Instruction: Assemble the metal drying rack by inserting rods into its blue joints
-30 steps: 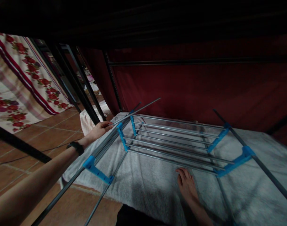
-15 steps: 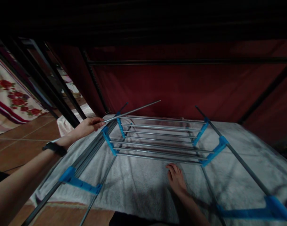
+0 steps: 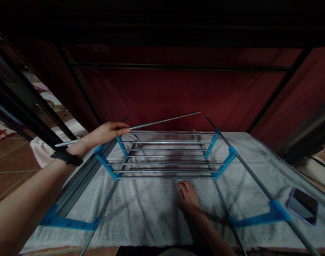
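My left hand (image 3: 110,132) is closed around a thin grey metal rod (image 3: 166,121), which slants up to the right above the far end of a rack frame. Part of the rod also runs behind my left wrist. The frame has blue plastic brackets (image 3: 210,145) joined by several metal bars (image 3: 166,164), with long side poles (image 3: 254,175) running toward me. My right hand (image 3: 189,197) rests on the grey blanket (image 3: 151,209) just before the nearest bar, its fingers loosely spread and holding nothing.
A bundle of grey rods (image 3: 82,177) lies along the frame's left side. A phone (image 3: 303,207) lies on the blanket at the right. Red cloth (image 3: 178,92) hangs behind, with a dark metal bar (image 3: 178,67) across it. Tiled floor (image 3: 7,181) shows at the left.
My left hand has carried the rod to the right, over the frame's far end. The view has turned right, bringing the phone in. My right hand stays on the blanket.
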A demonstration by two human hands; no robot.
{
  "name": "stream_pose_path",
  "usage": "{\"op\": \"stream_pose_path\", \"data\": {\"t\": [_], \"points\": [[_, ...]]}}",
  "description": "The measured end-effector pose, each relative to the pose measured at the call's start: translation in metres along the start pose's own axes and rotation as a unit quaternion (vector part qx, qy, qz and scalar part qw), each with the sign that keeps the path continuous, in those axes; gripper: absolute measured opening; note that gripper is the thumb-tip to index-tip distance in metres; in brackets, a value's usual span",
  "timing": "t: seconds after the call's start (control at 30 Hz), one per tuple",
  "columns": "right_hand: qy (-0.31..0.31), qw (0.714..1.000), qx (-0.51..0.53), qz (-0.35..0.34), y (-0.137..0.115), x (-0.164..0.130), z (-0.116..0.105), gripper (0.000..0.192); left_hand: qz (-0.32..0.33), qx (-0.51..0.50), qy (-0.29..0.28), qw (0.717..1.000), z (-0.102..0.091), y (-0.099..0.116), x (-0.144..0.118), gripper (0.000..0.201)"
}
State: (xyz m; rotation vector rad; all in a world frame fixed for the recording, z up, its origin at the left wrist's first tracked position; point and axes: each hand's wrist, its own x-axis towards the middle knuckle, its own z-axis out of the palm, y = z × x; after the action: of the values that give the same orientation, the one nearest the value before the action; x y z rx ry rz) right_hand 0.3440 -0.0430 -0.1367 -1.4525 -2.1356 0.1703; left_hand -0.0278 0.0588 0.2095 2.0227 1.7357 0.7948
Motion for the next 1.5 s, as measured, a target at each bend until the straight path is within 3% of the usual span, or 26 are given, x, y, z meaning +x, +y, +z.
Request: {"op": "stream_pose_path", "data": {"t": [0.1,0.3,0.5,0.7,1.07,1.37,1.5], "points": [[0.005,1.0,0.0,-0.001,-0.002,0.0,-0.001,0.036,0.027,0.009,-0.049,0.998,0.016,0.016,0.009,0.059],[0.012,0.999,0.029,0.004,-0.002,0.0,-0.002,0.037,0.067,-0.037,-0.045,0.996,0.059,0.04,0.003,0.057],[0.006,0.999,0.033,0.006,-0.001,-0.001,-0.001,0.036,0.083,-0.111,-0.013,0.99,0.108,0.041,-0.034,0.052],[0.009,1.0,0.022,-0.001,0.0,-0.002,-0.001,0.037,0.058,-0.06,0.004,0.997,0.148,0.028,-0.082,0.039],[0.013,0.999,0.041,-0.028,0.01,-0.005,0.003,0.036,0.057,-0.018,-0.029,0.998,0.186,0.0,-0.14,0.031],[0.016,0.999,0.042,-0.018,0.024,-0.01,0.013,0.033,0.045,0.081,-0.083,0.992,0.205,-0.024,-0.166,0.023],[0.019,0.995,0.089,-0.034,0.03,-0.008,0.014,0.031,0.029,0.092,-0.097,0.991,0.213,-0.037,-0.174,0.022]]}}
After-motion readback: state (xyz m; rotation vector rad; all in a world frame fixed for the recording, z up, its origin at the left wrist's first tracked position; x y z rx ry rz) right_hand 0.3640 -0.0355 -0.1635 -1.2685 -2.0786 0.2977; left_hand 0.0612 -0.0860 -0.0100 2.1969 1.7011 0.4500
